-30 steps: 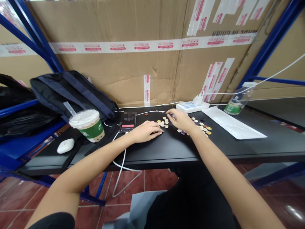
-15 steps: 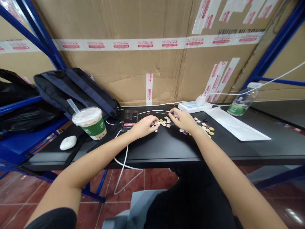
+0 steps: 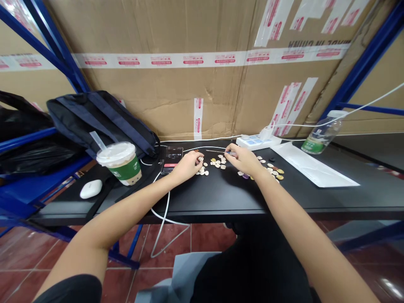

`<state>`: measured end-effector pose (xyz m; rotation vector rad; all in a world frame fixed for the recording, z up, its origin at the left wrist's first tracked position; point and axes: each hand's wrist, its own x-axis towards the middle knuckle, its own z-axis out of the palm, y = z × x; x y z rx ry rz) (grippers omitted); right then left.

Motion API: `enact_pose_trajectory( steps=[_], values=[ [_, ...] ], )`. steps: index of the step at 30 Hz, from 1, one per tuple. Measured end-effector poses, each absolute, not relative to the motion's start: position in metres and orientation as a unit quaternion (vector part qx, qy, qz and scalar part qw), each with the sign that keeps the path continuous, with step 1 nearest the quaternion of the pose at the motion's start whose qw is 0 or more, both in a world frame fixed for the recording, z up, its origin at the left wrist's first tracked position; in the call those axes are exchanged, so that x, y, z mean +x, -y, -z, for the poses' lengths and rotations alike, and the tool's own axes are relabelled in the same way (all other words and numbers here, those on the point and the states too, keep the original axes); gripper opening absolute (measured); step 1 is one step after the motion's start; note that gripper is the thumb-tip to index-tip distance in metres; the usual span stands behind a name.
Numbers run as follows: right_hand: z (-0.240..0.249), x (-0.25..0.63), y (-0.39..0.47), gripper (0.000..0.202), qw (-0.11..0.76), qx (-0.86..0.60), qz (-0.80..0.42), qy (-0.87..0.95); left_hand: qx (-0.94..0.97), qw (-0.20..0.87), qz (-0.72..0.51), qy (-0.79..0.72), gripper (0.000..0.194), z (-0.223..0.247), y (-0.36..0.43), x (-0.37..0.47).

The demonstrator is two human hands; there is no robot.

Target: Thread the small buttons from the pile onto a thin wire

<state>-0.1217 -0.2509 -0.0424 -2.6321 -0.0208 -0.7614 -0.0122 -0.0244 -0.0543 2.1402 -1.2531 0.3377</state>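
Between the fingertips of my left hand (image 3: 188, 165) is a small pale button (image 3: 201, 159). Pale buttons (image 3: 202, 171) lie on the table just under those fingers, several of them close together. My right hand (image 3: 244, 160) is closed around the handle of a thin screwdriver (image 3: 216, 150), whose slim shaft points left; the fingers hide part of the handle. Between my hands is a group of pale and yellow buttons (image 3: 218, 162). More buttons (image 3: 275, 170), some yellow and purple, lie beside my right hand and are partly covered by its wrist.
A phone (image 3: 172, 155), a lidded drink cup (image 3: 121, 162) and a white case (image 3: 91, 189) are on the left, before a backpack (image 3: 104, 118). A power strip (image 3: 257, 142), a white packet (image 3: 315, 166) and a bottle (image 3: 320, 134) stand rightward. White cables (image 3: 164, 210) cross the table.
My left hand has shifted left, off the middle buttons, with a button in its fingertips. The buttons beneath it now show more. My right hand has barely moved and still holds the screwdriver.
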Motion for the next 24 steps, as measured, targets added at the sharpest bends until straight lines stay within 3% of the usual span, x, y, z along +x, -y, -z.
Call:
enact_pose_trajectory(
  steps=[9, 24],
  values=[
    [0.0385, -0.124, 0.25, 0.02, 0.283, -0.916, 0.27, 0.084, 0.828, 0.293, -0.137, 0.458, 0.015, 0.0492, 0.0227, -0.0148],
    [0.0407, -0.123, 0.2494, 0.02, 0.239, -0.924, 0.279, 0.103, 0.814, 0.307, -0.126, 0.476, 0.016, 0.0508, 0.0241, -0.0145]
  ],
)
